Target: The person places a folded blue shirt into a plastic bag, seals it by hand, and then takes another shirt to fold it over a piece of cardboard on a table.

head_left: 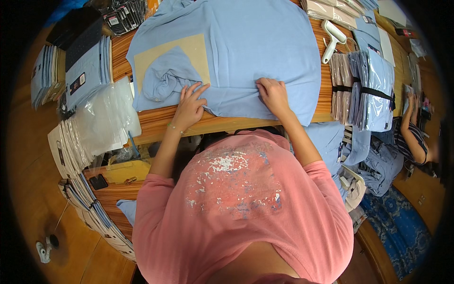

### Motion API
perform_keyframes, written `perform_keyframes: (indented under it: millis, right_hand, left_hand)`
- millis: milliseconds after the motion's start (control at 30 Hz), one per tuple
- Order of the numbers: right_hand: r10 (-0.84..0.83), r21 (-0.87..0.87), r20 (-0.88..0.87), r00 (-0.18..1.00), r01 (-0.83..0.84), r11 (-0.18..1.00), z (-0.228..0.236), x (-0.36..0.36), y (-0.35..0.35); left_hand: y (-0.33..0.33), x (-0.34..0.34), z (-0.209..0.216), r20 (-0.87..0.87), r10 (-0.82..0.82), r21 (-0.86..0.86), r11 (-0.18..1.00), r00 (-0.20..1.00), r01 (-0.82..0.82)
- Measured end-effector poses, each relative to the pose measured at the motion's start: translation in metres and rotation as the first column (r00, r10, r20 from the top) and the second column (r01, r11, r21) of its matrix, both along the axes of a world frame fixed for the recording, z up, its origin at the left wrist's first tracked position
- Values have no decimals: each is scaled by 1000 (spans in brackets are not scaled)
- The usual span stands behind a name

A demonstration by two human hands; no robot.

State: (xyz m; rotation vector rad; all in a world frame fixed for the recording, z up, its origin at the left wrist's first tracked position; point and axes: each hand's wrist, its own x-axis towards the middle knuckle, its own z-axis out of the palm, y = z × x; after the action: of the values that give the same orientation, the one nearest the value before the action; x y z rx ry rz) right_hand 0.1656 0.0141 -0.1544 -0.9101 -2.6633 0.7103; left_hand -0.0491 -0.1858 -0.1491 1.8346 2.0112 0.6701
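Wooden table (156, 120) — hands on blue shirt (265, 47)

A wooden counter (156, 120) stood over warm wood flooring (28, 156); a blue patterned rug (402, 232) lay at four o'clock.

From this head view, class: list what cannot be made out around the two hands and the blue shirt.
- Blue shirt: far end cut off by the top edge.
- Cardboard sheet: mostly hidden under shirt fabric.
- Right hand: fingertips buried in a fold.
- Left hand: palm hidden, pressed on cloth.
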Motion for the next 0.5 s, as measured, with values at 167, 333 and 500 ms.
perform_keyframes:
  millis: [167, 333, 500]
  right_hand:
    - [-119, -12, -18, 993, 119, 993, -11, -10, -1]
    - [-410, -520, -268, 872, 227, 823, -16, 29, 16]
    - [282, -863, 329, 901, 165, 477, 27, 180, 29]
  left_hand:
    - [1, -1, -5, -26, -4, -19, 1000, 1000, 3]
    - [3, 0, -4, -24, 0, -26, 1000, 1000, -1]
    - [0, 2, -4, -22, 20, -23, 1000, 1000, -21]
